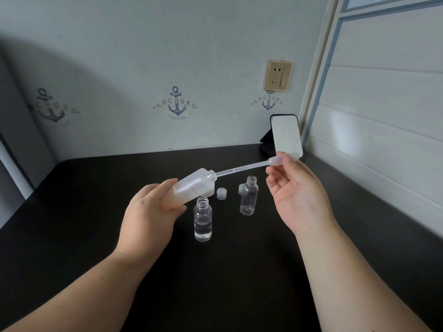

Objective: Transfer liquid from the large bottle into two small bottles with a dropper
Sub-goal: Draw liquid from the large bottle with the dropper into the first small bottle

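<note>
Head view: my left hand (153, 209) grips the tilted frosted bottle (195, 186); my right hand (297, 197) fingertips pinch the dropper (251, 167) bulb, its tip inside the bottle's mouth.

Just one view here: wide-angle head cam, looking forward and down from close above the dark matte tabletop (72, 236). It faces the pale anchor-print wall (143, 68) at 12 o'clock, white panelled side wall (383, 104) at 3 o'clock.

Dark table (72, 212), anchor-print wall (177, 104), gold socket (278, 75)
</note>
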